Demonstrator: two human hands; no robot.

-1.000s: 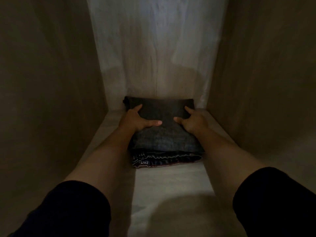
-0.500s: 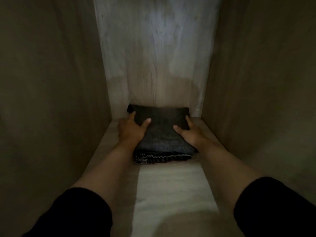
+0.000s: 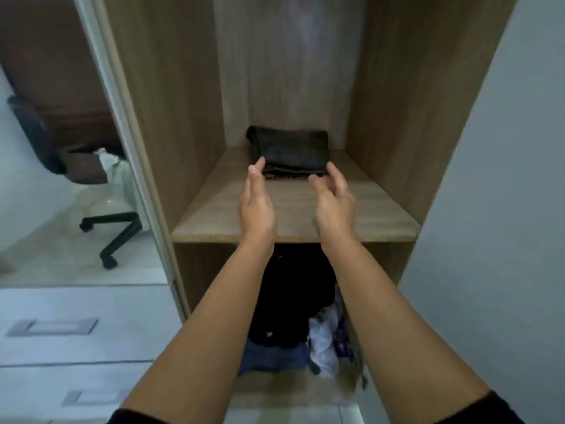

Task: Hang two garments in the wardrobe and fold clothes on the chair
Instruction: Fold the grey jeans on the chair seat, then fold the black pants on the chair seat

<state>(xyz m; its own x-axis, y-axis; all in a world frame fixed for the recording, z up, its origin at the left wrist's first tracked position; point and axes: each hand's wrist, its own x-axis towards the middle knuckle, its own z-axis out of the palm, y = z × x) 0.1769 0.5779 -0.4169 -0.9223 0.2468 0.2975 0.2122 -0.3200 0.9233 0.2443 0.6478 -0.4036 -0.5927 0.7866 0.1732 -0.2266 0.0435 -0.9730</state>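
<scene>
A folded dark denim garment (image 3: pixel 292 151) lies at the back of the wooden wardrobe shelf (image 3: pixel 214 215). My left hand (image 3: pixel 256 200) hovers in front of it, fingers straight and apart, holding nothing. My right hand (image 3: pixel 334 198) is beside it, fingers loosely curled and empty. Both hands are just short of the garment's near edge and do not touch it. A dark office chair (image 3: pixel 61 142) with clothes on its seat stands in the room at the left.
Below the shelf a lower compartment holds dark clothes (image 3: pixel 293 301), a blue folded item (image 3: pixel 272 356) and a white plastic bag (image 3: pixel 324 341). White drawers (image 3: pixel 76 332) sit at the lower left. A white wardrobe door panel (image 3: pixel 489 209) stands at the right.
Both hands have let go of the folded garment and pulled back toward me. My head has drawn out of the wardrobe, so the shelf edge, lower compartment and room now show.
</scene>
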